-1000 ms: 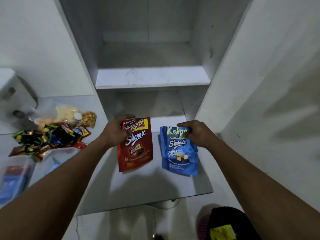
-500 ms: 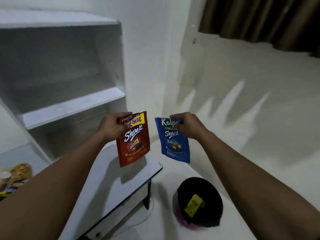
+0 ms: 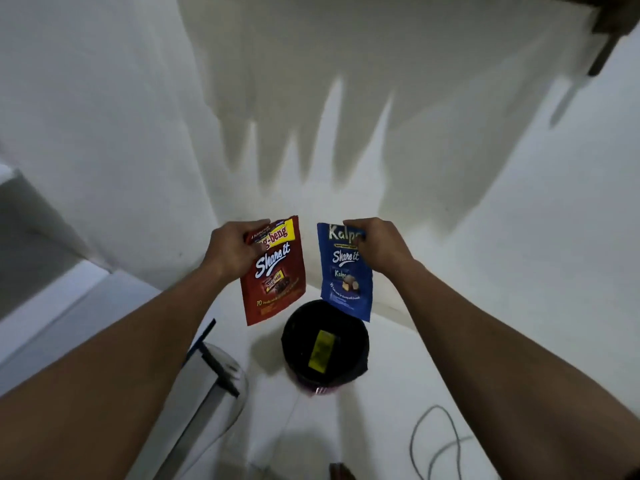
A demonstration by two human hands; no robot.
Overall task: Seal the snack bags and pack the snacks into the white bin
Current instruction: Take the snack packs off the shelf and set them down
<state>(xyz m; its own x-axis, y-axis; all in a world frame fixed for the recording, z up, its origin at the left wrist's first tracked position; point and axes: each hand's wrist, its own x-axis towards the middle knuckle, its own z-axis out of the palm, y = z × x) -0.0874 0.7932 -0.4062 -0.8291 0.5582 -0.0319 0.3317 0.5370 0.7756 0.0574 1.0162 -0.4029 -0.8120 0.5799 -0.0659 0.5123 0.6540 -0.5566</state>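
Note:
My left hand (image 3: 233,251) grips the top left corner of a red Beng-beng snack pouch (image 3: 275,278), which hangs upright in the air. My right hand (image 3: 379,247) pinches the top right corner of a blue Kalpa snack pouch (image 3: 344,275), also hanging upright. The two pouches hang side by side a small gap apart, just above and behind a round bin lined with a black bag (image 3: 325,351) on the floor. No white bin is in view.
The black-lined bin holds a yellow wrapper (image 3: 322,349). A table corner with a dark edge (image 3: 211,362) lies at the lower left. A grey cable (image 3: 436,441) loops on the white floor at the lower right. White walls meet in a corner behind.
Both pouches were lifted off the table and carried to the right, away from the shelf. They now hang over the black-lined bin on the floor.

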